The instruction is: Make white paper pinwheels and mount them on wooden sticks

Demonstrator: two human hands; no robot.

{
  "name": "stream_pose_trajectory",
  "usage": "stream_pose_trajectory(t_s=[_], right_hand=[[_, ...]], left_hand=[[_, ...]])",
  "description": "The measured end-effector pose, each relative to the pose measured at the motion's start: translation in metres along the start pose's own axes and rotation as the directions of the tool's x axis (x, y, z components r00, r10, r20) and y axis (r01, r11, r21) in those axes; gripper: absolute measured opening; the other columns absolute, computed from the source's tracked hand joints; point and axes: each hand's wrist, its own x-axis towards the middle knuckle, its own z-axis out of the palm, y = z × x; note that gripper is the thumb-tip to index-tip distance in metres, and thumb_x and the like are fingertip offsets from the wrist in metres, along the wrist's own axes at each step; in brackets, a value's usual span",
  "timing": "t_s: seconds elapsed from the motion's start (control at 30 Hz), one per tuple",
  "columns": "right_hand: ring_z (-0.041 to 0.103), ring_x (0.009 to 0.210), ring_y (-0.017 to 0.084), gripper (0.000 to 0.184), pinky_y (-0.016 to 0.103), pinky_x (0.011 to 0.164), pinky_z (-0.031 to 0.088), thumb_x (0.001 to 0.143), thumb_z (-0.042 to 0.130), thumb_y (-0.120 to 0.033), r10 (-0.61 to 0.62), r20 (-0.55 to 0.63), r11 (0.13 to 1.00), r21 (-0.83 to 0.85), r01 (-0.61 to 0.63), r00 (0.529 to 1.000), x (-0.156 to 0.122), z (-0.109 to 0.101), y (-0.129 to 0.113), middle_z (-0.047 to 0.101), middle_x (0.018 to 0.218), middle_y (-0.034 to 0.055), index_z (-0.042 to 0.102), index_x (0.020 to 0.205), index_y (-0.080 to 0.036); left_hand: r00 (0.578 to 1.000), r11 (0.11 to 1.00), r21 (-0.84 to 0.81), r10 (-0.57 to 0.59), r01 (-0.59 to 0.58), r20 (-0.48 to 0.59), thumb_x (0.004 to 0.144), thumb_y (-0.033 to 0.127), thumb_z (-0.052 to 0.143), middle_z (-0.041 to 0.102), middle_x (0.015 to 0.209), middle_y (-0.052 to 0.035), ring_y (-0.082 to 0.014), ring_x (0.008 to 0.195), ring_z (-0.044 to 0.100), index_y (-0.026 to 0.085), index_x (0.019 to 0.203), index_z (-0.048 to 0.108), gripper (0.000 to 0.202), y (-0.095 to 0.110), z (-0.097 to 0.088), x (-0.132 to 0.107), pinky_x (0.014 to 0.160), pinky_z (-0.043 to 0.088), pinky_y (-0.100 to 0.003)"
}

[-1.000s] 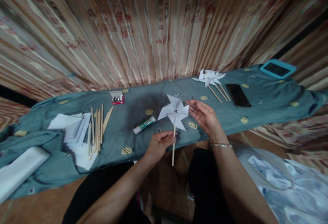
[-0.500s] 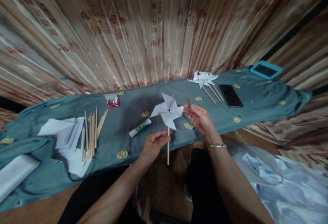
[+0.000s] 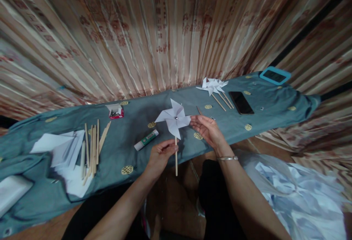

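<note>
A white paper pinwheel [image 3: 171, 118] with a shiny pin at its centre stands upright on a thin wooden stick [image 3: 176, 163], near the table's front edge. My left hand [image 3: 162, 154] is closed round the upper stick, just below the blades, thumb and fingers pinching it. At the pinwheel's right blade is my right hand [image 3: 206, 128], its fingers loosely stretched and apart, fingertips at the blade's tip. Left of the pinwheel lies a green-and-white glue stick [image 3: 146, 140]. An opened small red box [image 3: 117, 113] of metal pins sits farther back.
Several wooden sticks [image 3: 94, 148] lie beside white paper sheets [image 3: 64, 152] on the left. Finished pinwheels [image 3: 213, 86], a black phone [image 3: 241, 103] and a blue-framed device [image 3: 275, 75] rest at right. Below is a clear plastic bag [image 3: 302, 192] of white paper. A curtain [image 3: 143, 31] hangs behind the cloth-covered table.
The view has shifted slightly, so most things appear farther left. My left hand still holds the pinwheel's stick, and my right hand stays by the right blade. The blades keep about the same angle.
</note>
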Motion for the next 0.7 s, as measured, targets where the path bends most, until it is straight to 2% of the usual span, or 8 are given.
stream_pose_trajectory(t_s=[0.27,0.7], right_hand=[[0.075,0.073,0.017,0.031,0.022,0.063,0.059,0.065,0.085,-0.046,0.030,0.028,1.000,0.005,-0.030,0.999,0.0020,-0.0037,-0.0008,0.079,0.079,0.0054,0.077,0.079,-0.020],[0.074,0.070,0.013,0.034,0.016,0.061,0.056,0.059,0.088,-0.047,0.074,0.066,0.997,-0.031,-0.073,0.995,-0.0066,0.0032,-0.0037,0.078,0.077,0.0027,0.078,0.077,-0.020]], left_hand=[[1.000,1.000,0.021,-0.002,0.002,0.024,0.052,0.032,0.088,0.075,0.077,-0.0039,-0.0144,0.069,0.063,0.017,0.080,0.079,0.033,0.0002,0.0006,-0.0015,0.070,0.053,-0.027],[1.000,1.000,0.014,0.018,-0.018,0.001,0.053,0.033,0.086,0.073,0.073,-0.0037,-0.0134,0.067,0.062,0.016,0.081,0.079,0.033,0.0009,-0.0006,-0.0005,0.068,0.051,-0.025]])
